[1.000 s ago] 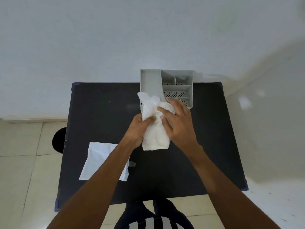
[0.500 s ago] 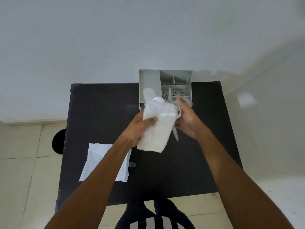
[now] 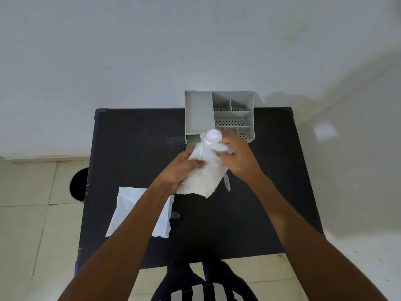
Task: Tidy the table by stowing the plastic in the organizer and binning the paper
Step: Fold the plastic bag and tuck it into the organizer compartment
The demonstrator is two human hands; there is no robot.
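A crumpled translucent plastic bag (image 3: 202,178) is held above the black table (image 3: 134,148), just in front of the grey organizer (image 3: 198,111). My left hand (image 3: 181,168) grips its left side. My right hand (image 3: 239,158) grips its bunched top, next to the organizer's near right corner. The organizer stands at the table's far edge and has one long compartment on the left and several smaller ones on the right. A white sheet of paper (image 3: 128,205) lies flat on the table's near left, partly hidden by my left forearm.
A round black bin (image 3: 79,184) stands on the tiled floor just left of the table. A white wall rises behind the table. The person's striped clothing shows at the table's near edge.
Both hands have bunched the bag's top tighter and shifted it slightly right, toward the organizer's front. The paper has not moved.
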